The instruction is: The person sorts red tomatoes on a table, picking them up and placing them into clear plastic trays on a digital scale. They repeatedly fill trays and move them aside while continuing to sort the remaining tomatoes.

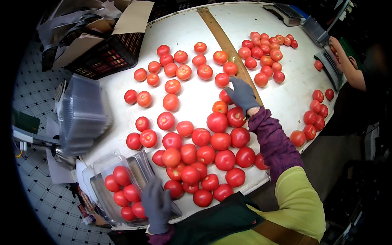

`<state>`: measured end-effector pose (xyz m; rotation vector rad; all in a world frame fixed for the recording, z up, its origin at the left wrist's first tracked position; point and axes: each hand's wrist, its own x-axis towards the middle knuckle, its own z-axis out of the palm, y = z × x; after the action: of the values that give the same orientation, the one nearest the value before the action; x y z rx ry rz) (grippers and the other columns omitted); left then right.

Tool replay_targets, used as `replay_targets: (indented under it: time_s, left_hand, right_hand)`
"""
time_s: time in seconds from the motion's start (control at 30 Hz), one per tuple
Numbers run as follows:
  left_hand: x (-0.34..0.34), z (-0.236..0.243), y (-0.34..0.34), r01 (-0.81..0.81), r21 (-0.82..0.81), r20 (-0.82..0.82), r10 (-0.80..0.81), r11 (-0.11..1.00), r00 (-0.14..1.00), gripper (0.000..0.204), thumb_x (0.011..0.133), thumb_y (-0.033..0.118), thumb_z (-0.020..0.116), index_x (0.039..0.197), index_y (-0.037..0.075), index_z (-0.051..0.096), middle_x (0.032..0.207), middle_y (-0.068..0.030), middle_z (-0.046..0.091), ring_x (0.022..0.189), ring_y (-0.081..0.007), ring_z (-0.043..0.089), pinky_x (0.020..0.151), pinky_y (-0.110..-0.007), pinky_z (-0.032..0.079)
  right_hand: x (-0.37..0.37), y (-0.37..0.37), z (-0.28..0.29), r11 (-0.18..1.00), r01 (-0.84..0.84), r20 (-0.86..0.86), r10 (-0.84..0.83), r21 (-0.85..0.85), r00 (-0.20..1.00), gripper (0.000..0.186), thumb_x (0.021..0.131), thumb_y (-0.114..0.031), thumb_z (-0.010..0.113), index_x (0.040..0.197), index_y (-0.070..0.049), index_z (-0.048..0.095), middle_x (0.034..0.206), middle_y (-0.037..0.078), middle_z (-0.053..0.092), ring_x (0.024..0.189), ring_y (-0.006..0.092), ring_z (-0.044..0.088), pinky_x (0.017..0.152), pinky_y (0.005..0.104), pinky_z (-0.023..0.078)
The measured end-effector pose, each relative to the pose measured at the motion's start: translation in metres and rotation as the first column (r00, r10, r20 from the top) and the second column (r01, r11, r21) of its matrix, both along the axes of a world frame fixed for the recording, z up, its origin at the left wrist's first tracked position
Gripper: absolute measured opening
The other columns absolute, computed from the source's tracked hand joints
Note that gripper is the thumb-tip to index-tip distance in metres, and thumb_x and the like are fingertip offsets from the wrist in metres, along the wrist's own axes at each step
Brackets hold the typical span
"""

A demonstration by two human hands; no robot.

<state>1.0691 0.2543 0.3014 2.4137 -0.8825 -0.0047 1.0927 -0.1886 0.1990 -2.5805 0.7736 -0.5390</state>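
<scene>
My left hand (156,205), in a grey glove, is beside a clear plastic container (107,162) at the near left. Its fingers are stretched out, and no object shows in it. Several red tomatoes (121,175) lie in the container, which rests on a metal tray (141,165). My right hand (242,95), also gloved in grey, reaches to the middle of the table with fingers apart. Its fingertips are close to a tomato (221,80) and another tomato (225,96); whether they touch is unclear. Many loose tomatoes (220,141) spread over the white table (118,115).
Stacked clear containers (83,114) stand at the left edge. Behind them is a black crate (108,55) with cardboard. A brown strip (222,38) crosses the table. Beyond it are more tomatoes (265,60), a scale (283,14) and another person's hand (337,52) at the right.
</scene>
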Motion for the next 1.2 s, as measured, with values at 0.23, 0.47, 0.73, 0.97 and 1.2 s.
replay_targets:
  time_s: [0.23, 0.47, 0.73, 0.97, 1.2]
  left_hand:
    - [0.011, -0.035, -0.066, 0.049, 0.186, -0.101, -0.030, 0.981, 0.994, 0.056, 0.079, 0.017, 0.071, 0.130, 0.006, 0.050, 0.137, -0.0239, 0.041, 0.123, -0.0415, 0.044, 0.100, -0.047, 0.040]
    - [0.044, -0.078, -0.081, -0.100, 0.179, -0.234, 0.141, 0.979, 0.962, 0.059, 0.078, 0.023, 0.072, 0.132, 0.011, 0.050, 0.136, -0.0230, 0.041, 0.122, -0.0423, 0.044, 0.098, -0.048, 0.042]
    - [0.045, -0.075, -0.077, -0.084, 0.059, -0.232, 0.095, 0.995, 0.968, 0.046, 0.075, 0.019, 0.075, 0.117, 0.010, 0.059, 0.122, -0.0167, 0.050, 0.113, -0.0356, 0.049, 0.096, -0.044, 0.043]
    - [0.026, -0.074, -0.070, -0.080, -0.149, -0.250, 0.040, 0.986, 0.967, 0.040, 0.082, 0.014, 0.068, 0.121, 0.009, 0.058, 0.132, -0.0194, 0.045, 0.121, -0.0376, 0.046, 0.101, -0.044, 0.040]
    - [0.004, -0.087, -0.060, -0.199, -0.090, -0.368, 0.153, 0.976, 0.917, 0.071, 0.085, 0.024, 0.065, 0.145, 0.007, 0.030, 0.147, -0.0293, 0.024, 0.128, -0.0476, 0.037, 0.102, -0.050, 0.038]
  right_hand:
    - [0.069, -0.022, -0.015, 0.986, 0.157, -0.384, -0.127, 0.048, 0.915, 0.053, 0.077, -0.042, 0.070, 0.116, -0.012, 0.051, 0.111, 0.018, 0.058, 0.101, 0.0381, 0.061, 0.080, 0.0458, 0.051]
    - [0.059, -0.018, -0.026, 0.985, -0.163, -0.356, 0.171, 0.052, 0.919, 0.059, 0.068, -0.033, 0.075, 0.118, -0.014, 0.051, 0.103, 0.018, 0.057, 0.094, 0.0352, 0.060, 0.077, 0.0459, 0.051]
    - [0.061, 0.044, -0.037, 0.829, -0.540, -0.064, 0.553, 0.148, 0.831, 0.021, 0.077, -0.023, 0.066, 0.094, -0.011, 0.065, 0.090, 0.009, 0.064, 0.090, 0.0297, 0.060, 0.078, 0.0425, 0.050]
    - [0.074, 0.076, -0.031, 0.843, -0.508, -0.115, 0.530, 0.178, 0.840, 0.024, 0.077, -0.030, 0.069, 0.088, -0.008, 0.066, 0.088, 0.011, 0.063, 0.089, 0.0309, 0.060, 0.075, 0.0433, 0.050]
    - [0.060, 0.082, -0.025, 0.808, -0.587, -0.245, 0.580, 0.052, 0.777, 0.035, 0.075, -0.039, 0.071, 0.092, -0.009, 0.064, 0.090, 0.011, 0.061, 0.088, 0.0325, 0.060, 0.075, 0.0445, 0.050]
